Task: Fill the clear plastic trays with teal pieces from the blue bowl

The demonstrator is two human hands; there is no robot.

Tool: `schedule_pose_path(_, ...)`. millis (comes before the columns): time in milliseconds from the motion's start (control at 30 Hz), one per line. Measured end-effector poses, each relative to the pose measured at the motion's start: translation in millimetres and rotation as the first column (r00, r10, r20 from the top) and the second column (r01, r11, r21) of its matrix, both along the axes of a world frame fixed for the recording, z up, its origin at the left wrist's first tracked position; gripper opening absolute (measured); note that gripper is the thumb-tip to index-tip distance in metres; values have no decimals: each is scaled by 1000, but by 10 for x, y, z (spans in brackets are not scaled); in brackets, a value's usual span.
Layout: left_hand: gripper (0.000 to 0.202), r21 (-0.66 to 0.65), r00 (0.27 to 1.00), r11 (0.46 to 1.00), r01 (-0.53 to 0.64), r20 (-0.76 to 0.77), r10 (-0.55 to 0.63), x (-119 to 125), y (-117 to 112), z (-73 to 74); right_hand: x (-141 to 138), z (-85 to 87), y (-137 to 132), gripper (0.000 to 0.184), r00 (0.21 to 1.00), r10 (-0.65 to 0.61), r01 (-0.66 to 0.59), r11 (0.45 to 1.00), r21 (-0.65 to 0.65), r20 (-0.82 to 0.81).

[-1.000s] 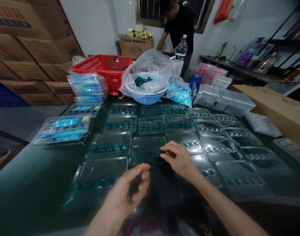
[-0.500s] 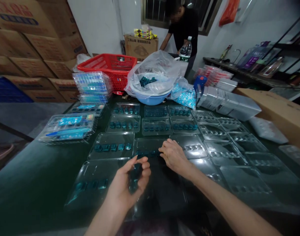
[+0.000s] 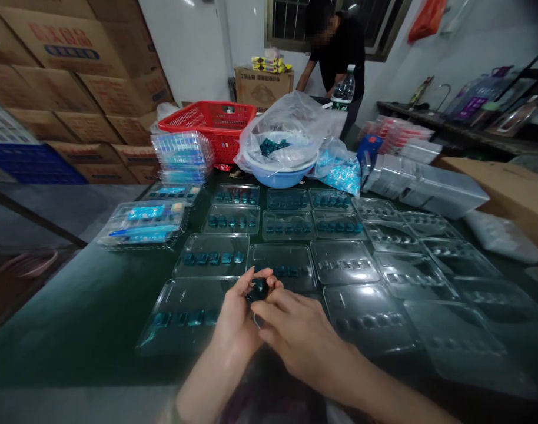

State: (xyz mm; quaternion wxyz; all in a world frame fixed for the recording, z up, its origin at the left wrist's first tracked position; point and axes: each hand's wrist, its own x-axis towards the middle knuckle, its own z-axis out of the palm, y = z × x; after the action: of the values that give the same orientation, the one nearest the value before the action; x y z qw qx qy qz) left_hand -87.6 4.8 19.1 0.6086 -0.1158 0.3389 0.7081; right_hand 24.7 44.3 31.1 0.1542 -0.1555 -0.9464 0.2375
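Note:
My left hand (image 3: 236,315) is cupped and holds several small teal pieces (image 3: 257,289) at its fingertips. My right hand (image 3: 295,333) lies against it, its fingers reaching into the left hand at those pieces. Both hands hover over the near middle of a dark green table (image 3: 75,312). Just beyond them lies a clear blister tray (image 3: 286,268) with teal pieces in its slots. More clear trays (image 3: 233,219) with teal pieces fill the left and middle rows. The trays (image 3: 401,277) to the right have empty slots.
A blue basin in a clear bag (image 3: 282,159) holds teal pieces at the back. A red basket (image 3: 209,121), stacked packed blisters (image 3: 183,156), a bag of blue bits (image 3: 337,171) and cardboard boxes (image 3: 75,65) surround it. A person in black (image 3: 339,53) stands behind the table.
My right hand drew back from the tray ahead and joined my left hand at the teal pieces. My left hand rose slightly. The view shifted left.

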Motion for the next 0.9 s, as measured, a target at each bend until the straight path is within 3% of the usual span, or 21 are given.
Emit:
schedule_pose_path(167, 16, -67, 999, 998, -1, 47, 4, 43, 37, -34, 47, -70, 84, 5, 995, -66, 55, 988, -143, -75)
schedule_pose_path(267, 9, -69, 993, 996, -52, -106, 44, 54, 24, -30, 70, -82, 114, 4, 975, -165, 104, 930, -353, -146)
schedule_pose_path(333, 3, -44, 964, 997, -62, -260, 49, 63, -35, -15, 81, -68, 145, 6, 957, -232, 105, 838, -536, -174)
schedule_pose_path(433, 7, -16, 864, 998, 59, -499, -59, 77, -170, -8, 93, -36, 207, 9, 938, -297, 69, 665, -743, -179)
schedule_pose_path(533, 11, -64, 693, 981, 184, -699, -176, 84, -268, -42, 98, -32, 250, 15, 937, -316, 37, 509, -860, -146)
schedule_pose_path(633, 12, -94, 617, 972, 216, -758, -211, 77, -282, -96, 99, -60, 257, 19, 938, -322, 15, 402, -915, -126)
schedule_pose_path(800, 10, -91, 585, 960, 267, -776, -236, 59, -270, -134, 109, -98, 242, 22, 937, -327, 4, 369, -930, -126)
schedule_pose_path(900, 12, -103, 496, 952, 287, -834, -240, 48, -286, -109, 117, -102, 233, 22, 936, -333, 30, 397, -917, -114)
